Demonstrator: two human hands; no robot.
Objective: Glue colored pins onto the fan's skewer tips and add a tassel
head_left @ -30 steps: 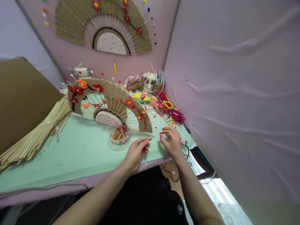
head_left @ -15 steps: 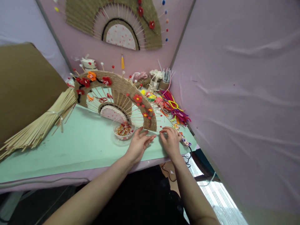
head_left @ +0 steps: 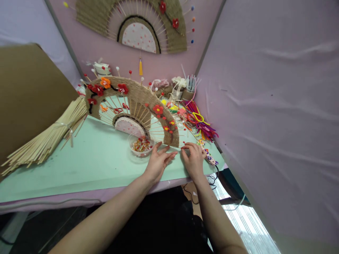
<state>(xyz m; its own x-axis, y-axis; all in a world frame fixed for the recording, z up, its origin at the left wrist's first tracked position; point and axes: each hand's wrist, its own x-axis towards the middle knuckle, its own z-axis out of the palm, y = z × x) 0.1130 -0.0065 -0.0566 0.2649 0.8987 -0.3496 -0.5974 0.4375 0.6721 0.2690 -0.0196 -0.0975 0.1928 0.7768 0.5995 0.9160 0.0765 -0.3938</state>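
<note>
Twine-wound, red-flowered fan (head_left: 137, 102) stands near the table's (head_left: 87, 158) right edge; left hand (head_left: 158, 163), fingers spread, has moved onto its end; right hand (head_left: 194, 158) curls, grip unclear.

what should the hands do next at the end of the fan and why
Probably ease the right hand toward a skewer tip at the lower end of the fan and seat the red bead there. That hand pinches what looks like a red bead beside that end, and the left hand lies open at the fan's edge, seemingly steadying it.
</note>
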